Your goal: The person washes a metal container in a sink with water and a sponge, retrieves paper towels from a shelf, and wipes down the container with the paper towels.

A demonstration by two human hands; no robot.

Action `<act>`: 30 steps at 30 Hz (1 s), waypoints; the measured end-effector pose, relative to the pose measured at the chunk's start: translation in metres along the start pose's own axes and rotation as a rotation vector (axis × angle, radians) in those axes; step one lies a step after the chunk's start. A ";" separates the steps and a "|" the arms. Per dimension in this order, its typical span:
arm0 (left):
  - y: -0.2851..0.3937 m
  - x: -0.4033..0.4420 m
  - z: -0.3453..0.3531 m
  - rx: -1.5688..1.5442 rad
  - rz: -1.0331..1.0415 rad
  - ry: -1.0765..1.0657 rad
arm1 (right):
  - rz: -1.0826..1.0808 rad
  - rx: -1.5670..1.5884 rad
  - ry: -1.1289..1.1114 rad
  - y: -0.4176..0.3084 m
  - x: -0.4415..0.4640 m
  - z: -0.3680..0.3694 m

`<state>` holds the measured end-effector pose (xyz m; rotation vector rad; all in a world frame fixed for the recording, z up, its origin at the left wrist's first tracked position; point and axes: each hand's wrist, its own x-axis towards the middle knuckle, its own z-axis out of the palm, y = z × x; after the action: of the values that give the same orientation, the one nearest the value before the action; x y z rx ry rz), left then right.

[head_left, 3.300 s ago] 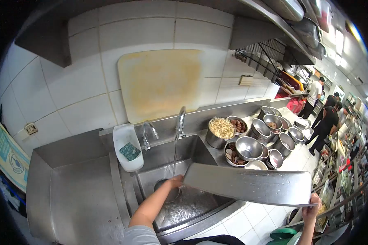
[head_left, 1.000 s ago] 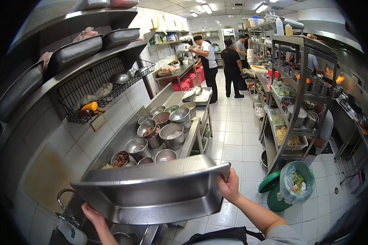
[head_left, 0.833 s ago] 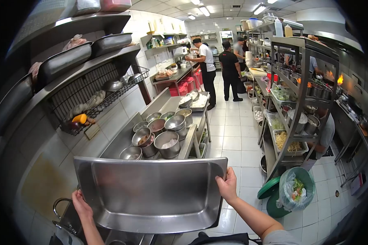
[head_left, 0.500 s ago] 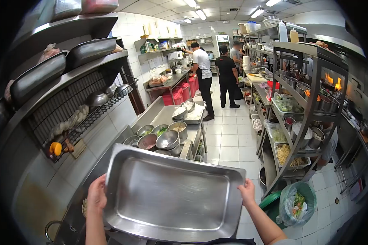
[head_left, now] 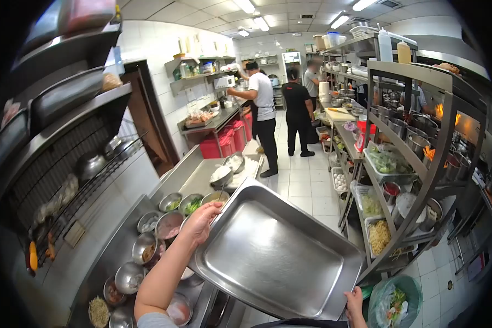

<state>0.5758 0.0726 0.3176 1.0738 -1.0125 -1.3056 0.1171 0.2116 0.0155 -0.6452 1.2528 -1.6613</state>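
Because the steel pan [head_left: 279, 251] at the frame's lower centre looks stiff and likely slick, its opposite short rims suit your left hand [head_left: 202, 220] and right hand [head_left: 354, 302], fingers curled around them.

A deep metal pan [head_left: 279, 249] is held aslant in a kitchen.
Its left edge is gripped by the left hand [head_left: 205, 221], its right edge by the right hand [head_left: 354, 302]. Metal bowls [head_left: 130, 277], several holding food, are clustered on the counter [head_left: 188, 168] at left; a lined bin [head_left: 414, 306] is seen just beside the right hand. Farther back, a person in a white shirt [head_left: 264, 94] and another in black [head_left: 297, 109] are seen.
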 end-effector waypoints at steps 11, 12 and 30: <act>0.031 0.122 0.023 -0.223 -0.099 0.231 | 0.009 -0.204 -0.188 -0.056 0.252 0.070; 0.033 0.135 0.023 -0.233 -0.089 0.242 | 0.026 -0.163 -0.209 -0.066 0.267 0.086; 0.029 0.475 0.089 -0.366 -0.229 -0.122 | 0.125 -0.067 0.028 -0.125 0.527 0.135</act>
<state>0.5064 -0.4055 0.3519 0.8532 -0.7130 -1.6839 -0.0442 -0.3137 0.1165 -0.5734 1.3461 -1.5360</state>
